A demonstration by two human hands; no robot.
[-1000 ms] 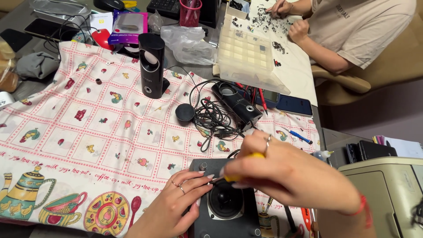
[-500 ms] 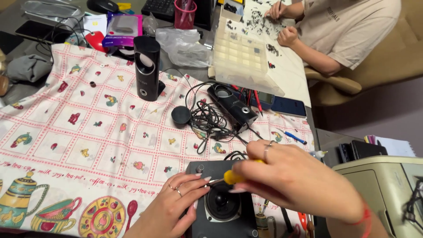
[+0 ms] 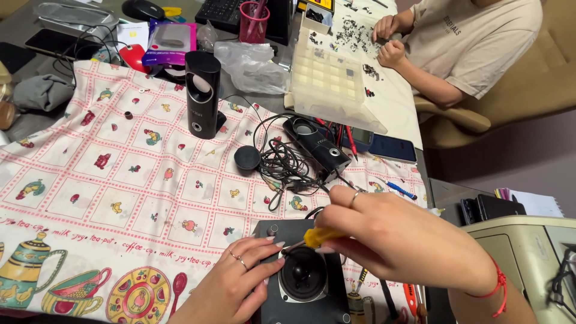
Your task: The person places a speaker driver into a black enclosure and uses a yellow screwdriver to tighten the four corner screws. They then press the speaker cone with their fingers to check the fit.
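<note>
Head view, looking down at my two hands over a counter (image 3: 36, 24) covered by a patterned cloth (image 3: 120, 180) printed with teapots, cups and fruit.

My right hand (image 3: 390, 240) is clenched around a yellow-handled screwdriver (image 3: 318, 237), its thin shaft pointing left toward my other hand. My left hand (image 3: 234, 288) rests on a flat black speaker box (image 3: 270, 300) at the bottom edge of the view; its fingers (image 3: 264, 246) are loosely curled, grasping nothing, with their tips touching the box just beside the round speaker cone (image 3: 304, 275). The screwdriver tip sits between those fingertips and the cone.

Beyond the box lies a tangle of black cables (image 3: 282, 165), a small round black puck (image 3: 247, 157), and a black speaker lying on its side (image 3: 318, 144). An upright black speaker (image 3: 202, 93) stands further back on the cloth.

At the top right, another person's hands (image 3: 387, 39) sort small dark parts on a white sheet, beside a clear plastic compartment box (image 3: 330, 81). A pink cup (image 3: 254, 21) stands near a keyboard (image 3: 219, 11).
</note>
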